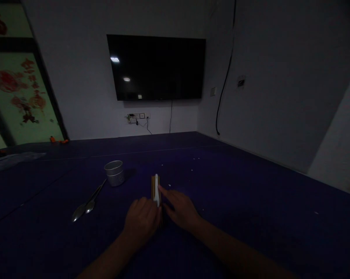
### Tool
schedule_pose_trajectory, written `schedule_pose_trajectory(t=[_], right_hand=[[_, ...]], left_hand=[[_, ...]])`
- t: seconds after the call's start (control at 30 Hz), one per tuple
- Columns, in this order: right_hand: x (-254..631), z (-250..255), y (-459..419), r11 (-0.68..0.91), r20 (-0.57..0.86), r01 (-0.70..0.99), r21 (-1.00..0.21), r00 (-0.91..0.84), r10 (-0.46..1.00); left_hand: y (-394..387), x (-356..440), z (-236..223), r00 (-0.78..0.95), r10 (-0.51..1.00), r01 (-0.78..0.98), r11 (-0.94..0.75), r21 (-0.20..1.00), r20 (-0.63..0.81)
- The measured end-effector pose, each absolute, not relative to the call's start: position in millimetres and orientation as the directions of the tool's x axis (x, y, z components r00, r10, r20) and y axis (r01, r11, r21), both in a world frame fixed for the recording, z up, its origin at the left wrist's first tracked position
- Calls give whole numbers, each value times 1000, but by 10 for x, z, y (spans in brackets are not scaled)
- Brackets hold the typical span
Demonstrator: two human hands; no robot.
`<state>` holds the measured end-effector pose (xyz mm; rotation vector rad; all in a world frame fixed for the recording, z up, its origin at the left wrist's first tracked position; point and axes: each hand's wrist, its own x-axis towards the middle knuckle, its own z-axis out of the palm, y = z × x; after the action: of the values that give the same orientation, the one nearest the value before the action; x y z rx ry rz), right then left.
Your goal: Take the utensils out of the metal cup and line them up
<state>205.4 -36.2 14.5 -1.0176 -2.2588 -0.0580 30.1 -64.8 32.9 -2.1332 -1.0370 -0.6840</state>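
Observation:
A bundle of thin wooden sticks, like chopsticks, lies on the blue floor, pointing away from me. On top of it rests a white spoon-like piece, its narrow end facing away. My left hand is closed around the near part of the bundle and hides the rest of it. From the right, my right hand reaches in with index finger stretched against the white piece's side. Its thumb is apart from that finger, beside the bundle. Left of my hands stands a metal cup, and two metal spoons lie near it.
Small white scraps are scattered over the blue floor. A clear plastic sheet lies far left, with orange objects by the door. A television hangs on the back wall, and a black cable runs down the right wall.

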Motion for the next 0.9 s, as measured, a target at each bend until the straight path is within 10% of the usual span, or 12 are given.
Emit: schedule_pose_trajectory(t=[0.23, 0.63, 0.9], right_hand=[[2128, 75, -311, 729, 590, 675, -113, -545, 596], [2030, 135, -333, 555, 560, 703, -444, -265, 785], [2021, 225, -428, 469, 498, 737, -488, -207, 842]], left_hand=[[-546, 549, 171, 570, 122, 639, -688, -345, 813], [-459, 226, 237, 489, 590, 629, -749, 209, 643], [-329, 206, 134, 604, 681, 633, -725, 269, 414]])
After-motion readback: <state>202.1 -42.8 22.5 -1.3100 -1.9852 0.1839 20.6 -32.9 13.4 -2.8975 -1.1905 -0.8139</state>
